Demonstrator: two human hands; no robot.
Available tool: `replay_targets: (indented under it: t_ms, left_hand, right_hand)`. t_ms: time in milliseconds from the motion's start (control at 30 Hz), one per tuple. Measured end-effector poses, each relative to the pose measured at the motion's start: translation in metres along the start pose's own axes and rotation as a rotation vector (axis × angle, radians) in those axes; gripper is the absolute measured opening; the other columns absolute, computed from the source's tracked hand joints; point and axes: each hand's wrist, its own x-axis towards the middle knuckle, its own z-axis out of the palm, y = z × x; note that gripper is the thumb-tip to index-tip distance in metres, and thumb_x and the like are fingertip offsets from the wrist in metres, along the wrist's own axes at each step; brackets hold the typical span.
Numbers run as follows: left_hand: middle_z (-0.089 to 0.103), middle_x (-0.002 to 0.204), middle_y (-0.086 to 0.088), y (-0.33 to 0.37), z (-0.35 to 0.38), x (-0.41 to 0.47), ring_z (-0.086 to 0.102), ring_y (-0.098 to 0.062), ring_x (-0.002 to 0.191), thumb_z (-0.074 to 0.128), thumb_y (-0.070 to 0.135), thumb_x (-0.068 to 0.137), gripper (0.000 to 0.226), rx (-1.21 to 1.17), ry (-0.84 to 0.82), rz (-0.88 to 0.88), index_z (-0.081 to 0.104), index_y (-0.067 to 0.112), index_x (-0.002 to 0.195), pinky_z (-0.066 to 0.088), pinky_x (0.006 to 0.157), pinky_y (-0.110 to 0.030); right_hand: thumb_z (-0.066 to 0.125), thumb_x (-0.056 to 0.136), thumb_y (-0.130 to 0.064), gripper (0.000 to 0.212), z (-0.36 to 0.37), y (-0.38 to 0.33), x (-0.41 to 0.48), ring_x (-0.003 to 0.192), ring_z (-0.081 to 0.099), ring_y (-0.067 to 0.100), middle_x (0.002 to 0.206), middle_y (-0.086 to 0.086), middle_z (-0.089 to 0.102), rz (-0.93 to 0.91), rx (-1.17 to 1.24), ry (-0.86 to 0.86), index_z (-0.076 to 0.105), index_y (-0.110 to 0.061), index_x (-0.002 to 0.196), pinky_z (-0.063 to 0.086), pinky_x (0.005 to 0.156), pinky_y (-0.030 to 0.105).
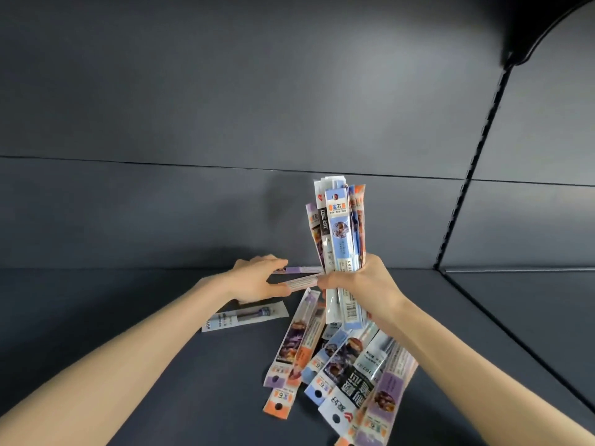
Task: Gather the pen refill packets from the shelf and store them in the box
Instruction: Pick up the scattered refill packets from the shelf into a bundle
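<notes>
My right hand (360,286) is shut on an upright bundle of pen refill packets (339,226), long narrow sleeves in blue, purple, orange and black. My left hand (257,281) pinches two more packets (302,276) lying level, their ends touching the bundle. Several loose packets (338,358) lie fanned out on the dark shelf floor under my right forearm. One single packet (244,317) lies apart to the left, beneath my left hand. No box is in view.
The dark grey shelf floor (145,333) runs to a back panel (193,204). A slotted upright post (467,188) divides this bay from the one on the right. A dark rounded shape (547,30) hangs at the top right.
</notes>
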Motion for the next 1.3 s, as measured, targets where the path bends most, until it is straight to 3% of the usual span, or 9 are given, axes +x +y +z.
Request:
replay_targets:
  t_ms: [200, 500, 600, 700, 833, 933, 1067, 1200, 1300]
  left_hand:
    - [0.054, 0.099, -0.001, -0.006, -0.002, 0.005, 0.053, -0.017, 0.090, 0.063, 0.041, 0.085, 0.029, -0.117, 0.098, 0.089, 0.069, 0.023, 0.107, 0.039, 0.076, -0.029]
    - [0.057, 0.096, -0.004, 0.000, 0.001, 0.002, 0.056, -0.023, 0.082, 0.049, 0.033, 0.095, 0.027, 0.076, 0.132, 0.149, 0.062, 0.011, 0.103, 0.047, 0.073, -0.039]
    - [0.051, 0.089, -0.002, 0.001, -0.003, -0.003, 0.053, -0.022, 0.075, 0.043, 0.033, 0.097, 0.027, 0.114, 0.153, 0.122, 0.056, 0.010, 0.095, 0.042, 0.065, -0.036]
    - [0.044, 0.084, 0.000, 0.004, -0.021, -0.016, 0.056, -0.023, 0.075, 0.040, 0.030, 0.099, 0.024, 0.074, 0.202, 0.109, 0.052, 0.011, 0.091, 0.045, 0.070, -0.040]
    - [0.050, 0.073, 0.003, 0.012, -0.051, -0.048, 0.058, -0.021, 0.069, 0.045, 0.028, 0.097, 0.028, -0.012, 0.205, 0.152, 0.064, 0.009, 0.090, 0.042, 0.070, -0.035]
    - [0.062, 0.066, -0.003, 0.026, -0.069, -0.077, 0.056, -0.010, 0.059, 0.053, 0.032, 0.093, 0.024, -0.046, 0.184, 0.180, 0.072, 0.016, 0.091, 0.041, 0.061, -0.022]
    - [0.071, 0.064, 0.000, 0.040, -0.092, -0.108, 0.059, -0.008, 0.048, 0.071, 0.027, 0.080, 0.010, -0.279, 0.335, 0.180, 0.074, 0.021, 0.088, 0.040, 0.052, -0.011]
    - [0.074, 0.070, -0.008, 0.042, -0.096, -0.129, 0.069, -0.022, 0.057, 0.081, 0.010, 0.067, 0.036, -0.724, 0.506, 0.142, 0.062, 0.012, 0.097, 0.056, 0.053, -0.029]
    - [0.075, 0.082, -0.004, 0.044, -0.081, -0.140, 0.068, -0.018, 0.067, 0.079, 0.004, 0.068, 0.043, -0.967, 0.548, 0.099, 0.061, 0.013, 0.107, 0.055, 0.059, -0.025]
  right_hand:
    - [0.074, 0.070, -0.003, 0.024, 0.000, 0.004, 0.007, 0.073, 0.063, 0.023, 0.077, 0.012, 0.062, 0.034, -0.043, 0.003, 0.063, 0.008, 0.088, 0.056, 0.075, 0.036]
    - [0.074, 0.070, -0.002, 0.018, -0.001, 0.007, 0.007, 0.088, 0.068, 0.036, 0.092, 0.027, 0.066, 0.038, 0.012, 0.011, 0.065, 0.004, 0.085, 0.057, 0.083, 0.044]
    - [0.073, 0.072, -0.003, 0.013, 0.000, 0.006, 0.004, 0.082, 0.069, 0.029, 0.085, 0.019, 0.068, 0.031, 0.020, -0.006, 0.067, -0.001, 0.084, 0.058, 0.075, 0.035]
    - [0.073, 0.074, -0.003, 0.011, -0.002, 0.001, 0.001, 0.077, 0.069, 0.018, 0.082, 0.006, 0.071, -0.013, 0.073, 0.009, 0.070, -0.009, 0.084, 0.054, 0.070, 0.026]
    - [0.073, 0.073, -0.002, 0.021, -0.003, -0.014, -0.006, 0.077, 0.070, 0.007, 0.091, 0.002, 0.075, -0.140, 0.135, 0.080, 0.072, -0.015, 0.090, 0.052, 0.062, 0.012]
    - [0.074, 0.071, -0.002, 0.021, 0.001, -0.023, -0.010, 0.081, 0.071, 0.015, 0.094, 0.006, 0.074, -0.194, 0.018, 0.050, 0.072, -0.013, 0.090, 0.058, 0.068, 0.020]
    - [0.076, 0.072, -0.008, 0.026, 0.014, -0.032, -0.020, 0.088, 0.071, 0.024, 0.093, 0.005, 0.075, -0.144, -0.100, -0.169, 0.071, -0.016, 0.096, 0.055, 0.087, 0.038]
    - [0.073, 0.069, -0.002, 0.017, 0.029, -0.035, -0.025, 0.078, 0.071, 0.025, 0.077, 0.007, 0.074, -0.108, 0.054, -0.188, 0.072, -0.013, 0.082, 0.054, 0.088, 0.046]
    - [0.070, 0.070, 0.002, 0.019, 0.039, -0.035, -0.030, 0.069, 0.067, 0.025, 0.076, 0.014, 0.071, -0.024, 0.223, -0.238, 0.070, -0.007, 0.086, 0.056, 0.081, 0.045]
